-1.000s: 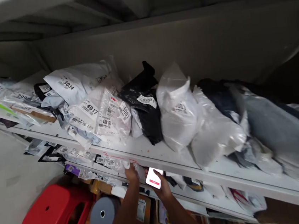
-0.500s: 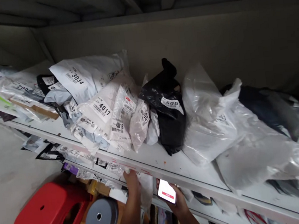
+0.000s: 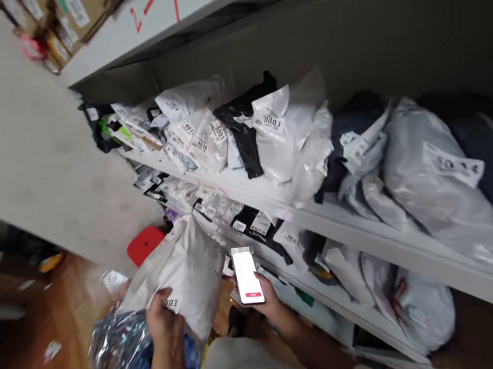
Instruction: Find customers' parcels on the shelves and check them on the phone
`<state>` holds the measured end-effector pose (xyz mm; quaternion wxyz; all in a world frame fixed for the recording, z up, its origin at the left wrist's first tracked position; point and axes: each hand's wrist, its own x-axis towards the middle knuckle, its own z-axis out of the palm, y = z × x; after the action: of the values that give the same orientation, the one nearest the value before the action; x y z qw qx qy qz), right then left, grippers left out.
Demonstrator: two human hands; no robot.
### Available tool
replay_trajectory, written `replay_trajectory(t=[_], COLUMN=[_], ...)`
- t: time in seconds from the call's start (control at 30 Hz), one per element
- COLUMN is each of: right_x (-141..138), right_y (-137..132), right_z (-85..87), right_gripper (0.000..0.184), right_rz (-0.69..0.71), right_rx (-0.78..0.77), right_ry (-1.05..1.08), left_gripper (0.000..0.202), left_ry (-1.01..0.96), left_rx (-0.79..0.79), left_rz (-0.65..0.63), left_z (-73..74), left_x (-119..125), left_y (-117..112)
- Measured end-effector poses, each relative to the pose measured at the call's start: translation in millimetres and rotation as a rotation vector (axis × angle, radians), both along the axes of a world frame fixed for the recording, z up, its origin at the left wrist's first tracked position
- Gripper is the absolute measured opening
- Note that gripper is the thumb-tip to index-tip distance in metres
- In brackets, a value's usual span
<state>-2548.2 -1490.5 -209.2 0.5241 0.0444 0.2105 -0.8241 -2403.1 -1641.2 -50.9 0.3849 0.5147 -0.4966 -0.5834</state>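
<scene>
At lower left of the frame, the white parcel [image 3: 196, 272] is already off the shelf [image 3: 365, 228], clasped by the left hand [image 3: 164, 322]; the right hand [image 3: 269, 297] grips a lit phone [image 3: 246, 275]. Labelled parcels [image 3: 275, 146] fill the centre.

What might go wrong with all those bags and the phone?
The white bag hangs from just the left grip, so it might slip and drop. The phone is in the right grip, close to the shelf, so a bump could knock it loose. And the grey bag lies near the shelf's front edge, so a nudge might send it tumbling.
</scene>
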Motion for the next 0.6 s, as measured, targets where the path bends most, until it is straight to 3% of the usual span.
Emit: replay_trajectory(t=[0.13,0.23,0.37,0.5,0.6], right_x=[65,100,133,167,197], right_y=[20,40,64,71,64], right_z=[9.6,28.1,62.8,96.7,111.5], right_gripper=[0.039,0.044,0.047,0.047,0.048], right_rz=[0.125,0.293,0.521,0.609,0.713], right_rx=[-0.069,-0.099,-0.145,-0.248,-0.276], right_ry=[-0.030,-0.019,0.010,0.100,0.159], left_gripper=[0.056,0.038,0.026,0.040,0.040], left_ry=[0.305,0.450,0.688,0.780,0.794], left_rx=[-0.029,-0.061,-0.036,-0.088,-0.124], left_rz=[0.229,0.458,0.713,0.752,0.819], left_z=[26.1,34.1,26.8,14.5,8.2], left_x=[95,158,228,283,320], left_y=[63,99,132,159,174])
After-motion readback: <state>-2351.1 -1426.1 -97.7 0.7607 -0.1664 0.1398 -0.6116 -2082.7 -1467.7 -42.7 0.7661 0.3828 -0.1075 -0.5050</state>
